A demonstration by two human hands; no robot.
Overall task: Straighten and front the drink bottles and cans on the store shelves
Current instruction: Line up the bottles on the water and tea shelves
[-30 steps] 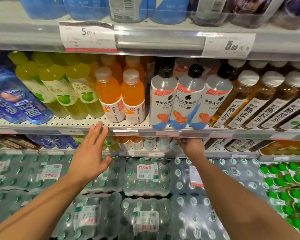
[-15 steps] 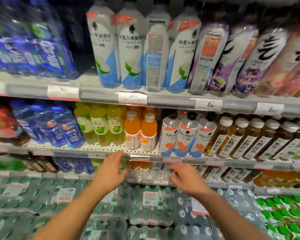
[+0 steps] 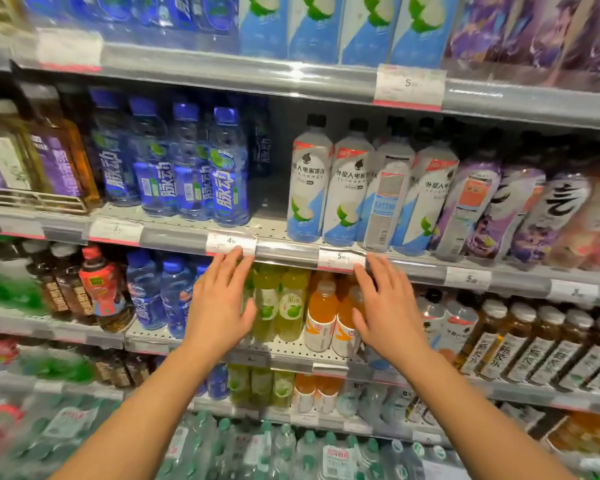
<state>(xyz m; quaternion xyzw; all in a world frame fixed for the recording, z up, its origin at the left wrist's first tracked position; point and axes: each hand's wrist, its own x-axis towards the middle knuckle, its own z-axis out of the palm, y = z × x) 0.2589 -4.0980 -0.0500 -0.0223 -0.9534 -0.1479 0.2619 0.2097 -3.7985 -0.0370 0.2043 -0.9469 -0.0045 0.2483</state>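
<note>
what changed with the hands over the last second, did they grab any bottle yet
Both hands rose from the lower shelf edge. The left hand and right hand now reach with open fingers toward the shelf rail below the white bottles. The right hand came out from under the lower shelf. Neither holds anything. The third white bottle shows its back label, as before.

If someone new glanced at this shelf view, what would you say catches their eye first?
Two open hands, the left hand and the right hand, reach up toward the shelf rail, holding nothing. Just above, among the white-and-blue bottles, one turned bottle shows its barcode side instead of its front.
</note>
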